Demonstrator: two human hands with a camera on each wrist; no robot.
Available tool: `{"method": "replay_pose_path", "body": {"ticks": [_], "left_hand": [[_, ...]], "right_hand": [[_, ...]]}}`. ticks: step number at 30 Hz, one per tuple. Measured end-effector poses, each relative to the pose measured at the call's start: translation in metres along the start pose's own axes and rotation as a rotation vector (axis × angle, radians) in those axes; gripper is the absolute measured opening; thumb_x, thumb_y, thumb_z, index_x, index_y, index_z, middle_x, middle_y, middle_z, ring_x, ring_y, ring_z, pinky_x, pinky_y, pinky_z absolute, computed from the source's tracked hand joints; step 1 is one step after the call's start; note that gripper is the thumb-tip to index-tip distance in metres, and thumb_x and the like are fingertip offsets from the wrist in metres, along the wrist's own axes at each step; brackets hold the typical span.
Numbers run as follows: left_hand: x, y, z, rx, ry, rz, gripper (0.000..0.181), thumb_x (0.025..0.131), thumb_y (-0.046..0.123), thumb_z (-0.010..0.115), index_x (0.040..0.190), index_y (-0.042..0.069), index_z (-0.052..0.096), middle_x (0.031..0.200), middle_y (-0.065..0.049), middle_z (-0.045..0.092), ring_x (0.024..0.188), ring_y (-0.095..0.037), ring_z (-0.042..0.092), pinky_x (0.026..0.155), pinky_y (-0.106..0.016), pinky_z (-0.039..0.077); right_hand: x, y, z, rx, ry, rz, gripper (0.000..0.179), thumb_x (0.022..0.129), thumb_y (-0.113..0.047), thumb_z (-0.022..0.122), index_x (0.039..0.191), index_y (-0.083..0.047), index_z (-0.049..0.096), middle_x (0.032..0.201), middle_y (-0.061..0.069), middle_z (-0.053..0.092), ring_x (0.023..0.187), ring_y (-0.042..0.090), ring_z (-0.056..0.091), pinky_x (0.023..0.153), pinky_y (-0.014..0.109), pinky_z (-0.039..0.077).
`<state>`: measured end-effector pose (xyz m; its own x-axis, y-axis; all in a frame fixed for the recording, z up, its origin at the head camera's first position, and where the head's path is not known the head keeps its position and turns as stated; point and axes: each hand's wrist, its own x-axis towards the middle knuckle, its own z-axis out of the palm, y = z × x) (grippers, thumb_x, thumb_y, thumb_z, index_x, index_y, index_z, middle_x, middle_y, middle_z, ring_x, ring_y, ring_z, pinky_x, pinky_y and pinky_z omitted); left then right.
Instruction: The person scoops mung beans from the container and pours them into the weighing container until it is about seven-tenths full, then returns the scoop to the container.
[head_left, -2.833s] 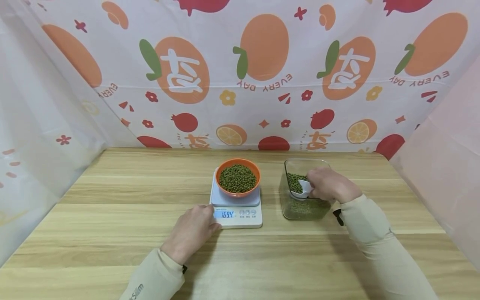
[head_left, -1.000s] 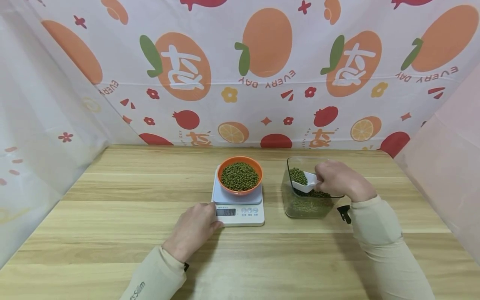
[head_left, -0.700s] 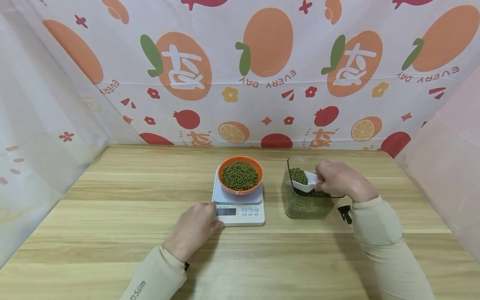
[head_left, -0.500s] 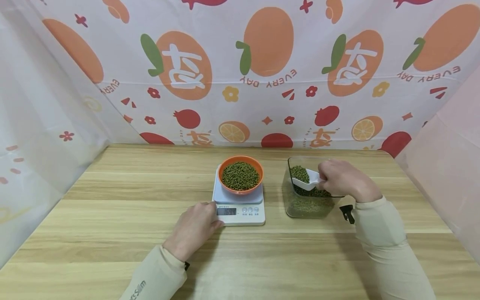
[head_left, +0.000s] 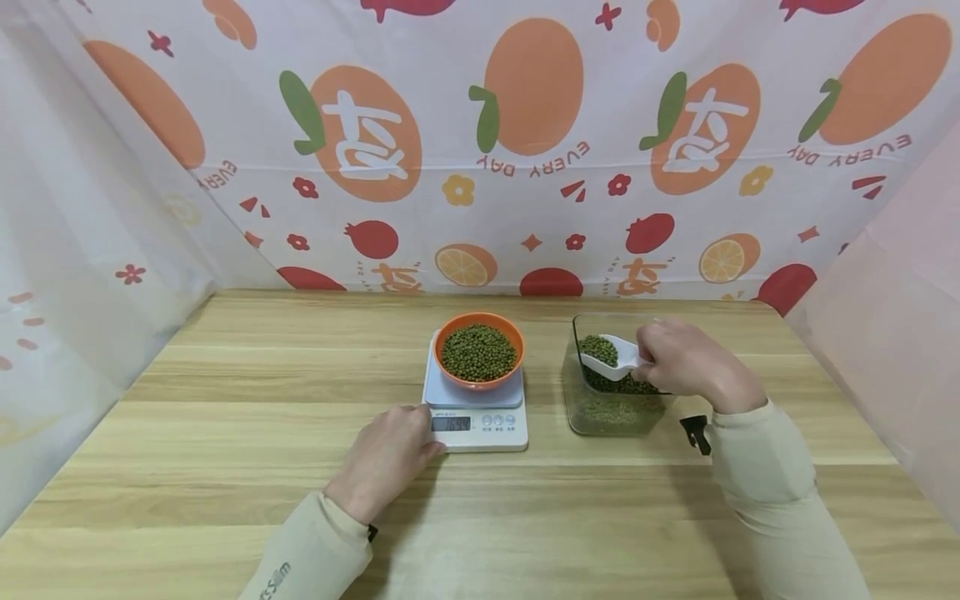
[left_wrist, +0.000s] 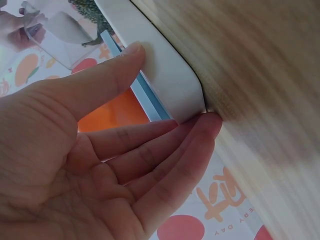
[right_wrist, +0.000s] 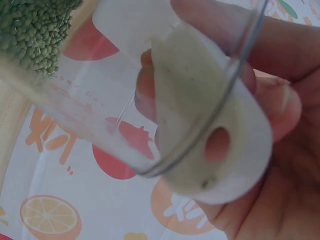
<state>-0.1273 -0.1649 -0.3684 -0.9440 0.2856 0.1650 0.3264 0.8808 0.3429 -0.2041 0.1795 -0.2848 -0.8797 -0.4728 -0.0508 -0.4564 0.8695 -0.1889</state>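
Observation:
My left hand [head_left: 386,458] holds the front left corner of a white kitchen scale [head_left: 495,442]. In the left wrist view the thumb [left_wrist: 134,52] lies along one edge and the fingertips touch the corner. On the scale's plate stands an orange bowl [head_left: 480,387] full of green mung beans [head_left: 478,353]. At right, my right hand [head_left: 686,358] grips the handle of a white scoop [head_left: 621,372], heaped with beans, inside a clear container [head_left: 574,408]. Beans cover the container's floor beneath. The right wrist view shows the scoop's handle [right_wrist: 190,85] through the container's wall.
Scale and container stand apart on a wooden table [head_left: 480,517], with a gap between them. Behind the table hangs a fruit-print curtain [head_left: 420,225]. The container's rim surrounds the scoop. The scale's display [head_left: 452,424] is dark and reads about 169.4.
The scoop has risen slightly and shifted right within the container, its load of beans now visible and its bowl more level. The scale's display backlight has gone off. The left hand stays put.

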Motion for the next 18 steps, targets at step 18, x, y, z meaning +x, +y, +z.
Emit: {"method": "replay_pose_path", "body": {"ticks": [18], "left_hand": [[0.002, 0.000, -0.001, 0.022, 0.001, -0.009, 0.027, 0.076, 0.009, 0.089, 0.085, -0.003, 0.066, 0.072, -0.009, 0.063, 0.058, -0.015, 0.050, 0.049, -0.034, 0.047]], "right_hand": [[-0.011, 0.007, 0.002, 0.075, 0.102, 0.016, 0.024, 0.087, -0.008, 0.076, 0.075, -0.008, 0.055, 0.068, 0.000, 0.051, 0.065, 0.018, 0.047, 0.061, 0.035, 0.040]]}}
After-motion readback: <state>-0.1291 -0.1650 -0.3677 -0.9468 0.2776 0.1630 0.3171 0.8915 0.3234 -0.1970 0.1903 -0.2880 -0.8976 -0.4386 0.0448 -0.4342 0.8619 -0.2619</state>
